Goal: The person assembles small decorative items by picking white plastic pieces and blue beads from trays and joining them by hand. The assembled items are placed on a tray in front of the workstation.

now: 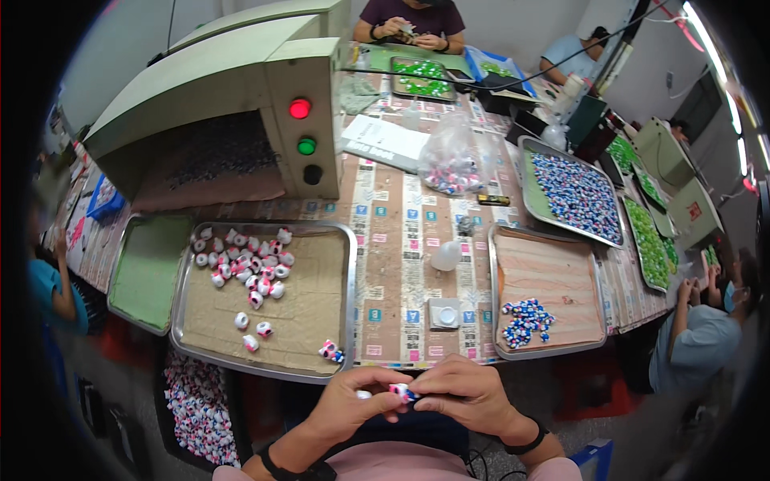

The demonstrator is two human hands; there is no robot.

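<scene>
In front of my chest, my left hand [350, 401] and my right hand [465, 391] meet with fingers pinched round a small toy figure [402, 391]. Its white-and-pink head is at my left fingers, its blue part at my right fingertips. Another small white piece [363, 394] shows within my left hand. Just beyond lies a metal tray [313, 301] lined with tan cloth, with several white-and-pink toy heads [255, 264] on it. One figure with a blue part [330, 351] lies in its near right corner. The right tray [545, 268] holds a pile of small blue-and-white pieces [527, 322].
A machine [309, 120] with red and green lights stands at the back left. Between the trays are a white squeeze bottle [446, 256] and a small dish [445, 317]. Below left sits a black bin [170, 429] of toy heads. Co-workers [411, 24] sit across and at both sides.
</scene>
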